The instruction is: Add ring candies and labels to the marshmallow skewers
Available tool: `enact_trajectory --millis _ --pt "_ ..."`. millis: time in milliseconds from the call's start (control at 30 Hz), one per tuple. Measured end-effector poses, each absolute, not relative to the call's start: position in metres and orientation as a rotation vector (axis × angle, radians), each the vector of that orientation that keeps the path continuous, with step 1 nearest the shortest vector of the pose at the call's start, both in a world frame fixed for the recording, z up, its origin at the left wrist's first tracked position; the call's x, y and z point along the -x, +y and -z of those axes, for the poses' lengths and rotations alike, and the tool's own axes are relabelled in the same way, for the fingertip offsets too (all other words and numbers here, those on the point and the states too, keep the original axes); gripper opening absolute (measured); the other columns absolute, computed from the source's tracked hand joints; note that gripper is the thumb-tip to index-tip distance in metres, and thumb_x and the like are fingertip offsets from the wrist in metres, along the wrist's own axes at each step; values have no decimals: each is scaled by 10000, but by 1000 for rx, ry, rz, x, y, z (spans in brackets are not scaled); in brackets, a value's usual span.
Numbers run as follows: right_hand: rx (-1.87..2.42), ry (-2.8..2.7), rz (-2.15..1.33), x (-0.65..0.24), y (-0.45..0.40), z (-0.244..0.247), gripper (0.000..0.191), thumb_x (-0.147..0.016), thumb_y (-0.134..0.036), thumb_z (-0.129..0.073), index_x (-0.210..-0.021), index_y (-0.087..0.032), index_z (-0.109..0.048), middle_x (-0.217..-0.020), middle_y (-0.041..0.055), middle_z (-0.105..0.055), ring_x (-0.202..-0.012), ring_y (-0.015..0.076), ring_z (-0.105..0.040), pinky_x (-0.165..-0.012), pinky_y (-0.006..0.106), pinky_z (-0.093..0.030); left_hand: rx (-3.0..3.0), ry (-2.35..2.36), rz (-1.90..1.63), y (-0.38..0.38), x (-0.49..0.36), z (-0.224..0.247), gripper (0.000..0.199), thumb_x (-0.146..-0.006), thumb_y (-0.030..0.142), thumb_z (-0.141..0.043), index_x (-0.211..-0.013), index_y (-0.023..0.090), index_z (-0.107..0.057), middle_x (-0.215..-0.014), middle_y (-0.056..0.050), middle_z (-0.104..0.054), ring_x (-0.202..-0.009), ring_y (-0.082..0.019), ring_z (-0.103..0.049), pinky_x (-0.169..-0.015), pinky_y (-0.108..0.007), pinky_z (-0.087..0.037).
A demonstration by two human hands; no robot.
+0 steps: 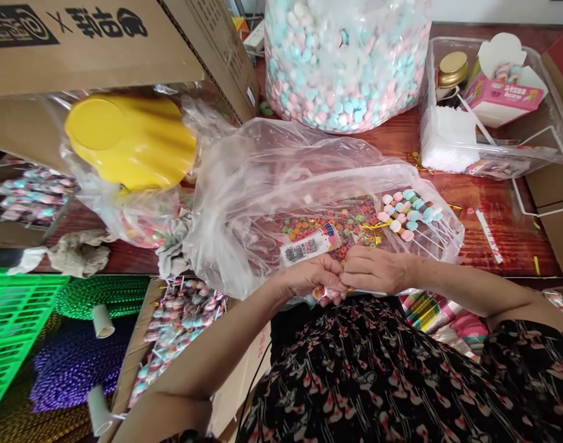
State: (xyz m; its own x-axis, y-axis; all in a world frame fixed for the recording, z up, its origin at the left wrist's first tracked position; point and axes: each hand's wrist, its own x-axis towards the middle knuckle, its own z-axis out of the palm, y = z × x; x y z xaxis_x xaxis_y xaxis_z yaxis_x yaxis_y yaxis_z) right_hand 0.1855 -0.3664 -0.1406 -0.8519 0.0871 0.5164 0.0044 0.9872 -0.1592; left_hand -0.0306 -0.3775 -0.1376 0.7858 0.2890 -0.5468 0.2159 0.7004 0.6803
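Room, from the head feed: I log a reddish varnished wooden table (503, 246) across the upper frame, with a cardboard carton (87, 49) overhanging its left end. Below the table's left side I note a green plastic crate (13, 326) beside coils of green and purple bead cord (78, 369). A large clear sack of pink and blue candies (346, 67) stands at the far edge of the table. To its right sits a clear plastic tray (466, 42) holding a pink paper box (503, 101), a gold-lidded jar (453, 69) and a white stack of paper (447, 144). A yellow plastic object (128, 138), wrapped in film, lies at left; I cannot identify it further. A cardboard tray of wrapped candy sticks (177, 326) rests lower left.

At centre, a clear plastic bag (263, 178) lies on the table, containing ring-shaped candies (322, 227), candy skewers (408, 212) and a printed label (311, 244). The left hand (309, 277) and right hand (373, 271) meet at the bag's near edge, fingers curled together. A pink candy (325, 294) shows just beneath them. I cannot tell what either hand grasps. Gold tinsel scraps (535, 264) lie on the table.
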Motion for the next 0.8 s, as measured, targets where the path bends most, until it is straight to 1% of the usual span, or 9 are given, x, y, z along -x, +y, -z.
enact_trajectory --millis 133,300,400,433,467,533,600,700,800 --pt "88 -2624 -60 -182 -368 132 214 -990 -217 -457 -836 -204 -607 -725 5 -527 -700 153 -451 -676 315 -390 -907 623 27 -367 31 123 210 -620 389 -809 -704 199 -777 -616 -66 -698 -449 -153 -545 -432 -271 -434" --pt "215 -2645 136 -174 -368 119 179 -977 -178 -449 -898 -196 -608 -814 32 -612 -770 171 -521 -720 351 -392 -1544 756 -160 -337 53 90 266 -433 299 -922 -560 227 -699 -505 27 -584 -472 -147 -508 -498 -260 -411" --pt "423 -2759 112 -167 -356 121 157 -951 -174 -463 -879 -187 -602 -771 45 -625 -696 181 -517 -642 349 -381 -2054 1081 -457 -349 55 75 156 -596 275 -864 -665 223 -734 -663 -38 -668 -653 -213 -593 -757 -349 -466" --pt "563 -2771 31 -165 -350 122 138 -936 -182 -477 -869 -184 -598 -761 52 -630 -674 186 -516 -616 347 -380 -2169 1185 -581 -359 53 74 110 -693 243 -795 -797 234 -762 -814 -77 -720 -805 -262 -629 -907 -411 -432" --pt "737 -2747 -86 -163 -344 124 109 -913 -187 -497 -856 -181 -590 -764 61 -638 -666 190 -524 -603 345 -387 -2258 1180 -604 -370 51 76 200 -780 221 -717 -970 262 -765 -990 -99 -740 -967 -298 -632 -1033 -470 -350" --pt "1037 -2576 -284 -159 -335 125 108 -883 -149 -482 -827 -189 -564 -746 58 -641 -652 183 -535 -588 329 -404 -2292 1020 -610 -390 49 89 274 -793 206 -697 -1042 306 -754 -1113 -87 -739 -1088 -316 -619 -1127 -509 -240" --pt "1152 -2320 -484 -155 -335 125 167 -888 -116 -418 -812 -210 -533 -687 17 -615 -622 157 -529 -587 292 -427 -2155 1022 -594 -397 50 109 218 -785 229 -719 -974 325 -771 -1023 -58 -762 -1041 -307 -649 -1158 -536 -191" --pt "1086 -2088 -654 -142 -348 129 148 -874 -129 -418 -779 -212 -497 -657 -19 -578 -590 126 -508 -582 250 -428 -1552 1198 -808 -390 56 132 162 -787 360 -735 -906 268 -796 -902 -73 -769 -929 -282 -681 -1039 -477 -403" --pt "935 -2096 -462 -129 -361 138 121 -873 -133 -440 -804 -203 -510 -738 24 -597 -685 155 -547 -681 283 -453 -983 1158 -1004 -383 59 133 265 -722 460 -789 -858 233 -798 -899 -78 -762 -922 -269 -677 -891 -413 -515"
